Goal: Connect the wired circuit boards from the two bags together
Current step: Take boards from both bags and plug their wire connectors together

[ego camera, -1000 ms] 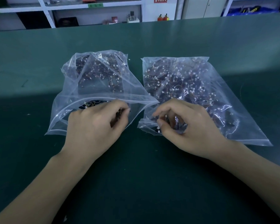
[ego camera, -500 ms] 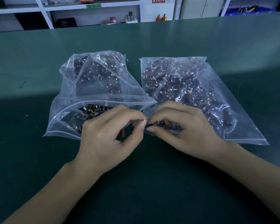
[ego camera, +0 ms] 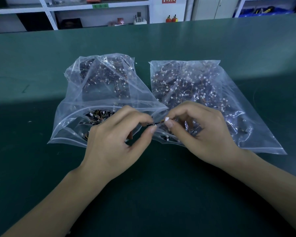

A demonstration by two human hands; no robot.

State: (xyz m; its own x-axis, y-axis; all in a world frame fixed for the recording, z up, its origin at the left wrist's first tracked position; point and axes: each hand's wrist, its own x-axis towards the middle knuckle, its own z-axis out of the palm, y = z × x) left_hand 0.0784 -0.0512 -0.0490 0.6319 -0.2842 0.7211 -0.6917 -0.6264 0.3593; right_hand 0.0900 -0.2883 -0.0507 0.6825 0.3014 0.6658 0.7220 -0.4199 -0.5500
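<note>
Two clear zip bags lie side by side on the green table, each full of small dark circuit boards with thin wires and white connectors. The left bag point(ego camera: 99, 86) gapes open toward me; the right bag point(ego camera: 203, 86) lies flatter. My left hand point(ego camera: 116, 139) pinches a small dark wired board point(ego camera: 151, 124) between thumb and forefinger. My right hand point(ego camera: 200, 132) pinches a white connector point(ego camera: 166, 119) on short wires. The two pieces meet between my fingertips, in front of the bags' mouths. Whether they are joined is hidden by my fingers.
The green table point(ego camera: 152, 194) stretches wide on all sides of the bags. White shelving point(ego camera: 99, 12) with small items stands behind the table's far edge, and a blue bin point(ego camera: 263, 11) sits at the back right.
Both hands have come out of the bag mouths and drawn together at the middle. Each now pinches a small piece, and the pieces touch between the fingertips.
</note>
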